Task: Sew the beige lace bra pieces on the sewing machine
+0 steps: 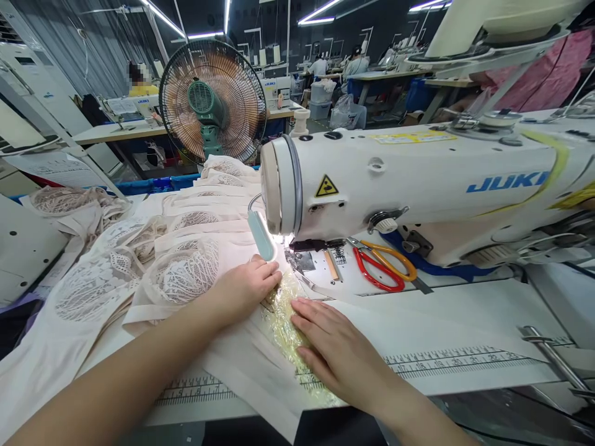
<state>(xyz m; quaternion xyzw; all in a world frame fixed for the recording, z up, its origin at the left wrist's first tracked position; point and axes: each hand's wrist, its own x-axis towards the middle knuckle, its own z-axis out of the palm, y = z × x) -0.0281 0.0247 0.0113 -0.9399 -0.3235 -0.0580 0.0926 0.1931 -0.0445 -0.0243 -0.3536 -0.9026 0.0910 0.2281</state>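
A strip of pale lace fabric [284, 316] lies on the sewing table, running under the presser foot [292, 255] of a white Juki sewing machine [418, 179]. My left hand [244, 286] rests on the cream fabric [242, 365] just left of the needle, fingers curled and pressing the cloth down. Flat on the lace, nearer the table's front edge, is my right hand [337, 353] with its fingers stretched out together. Neither hand holds a tool.
Red-and-orange scissors [383, 266] lie on the machine bed right of the needle. A pile of cream lace pieces [139, 272] covers the table's left. A standing fan [212, 102] is behind it. Rulers are printed along the table's front [465, 359]. Other people work at far benches.
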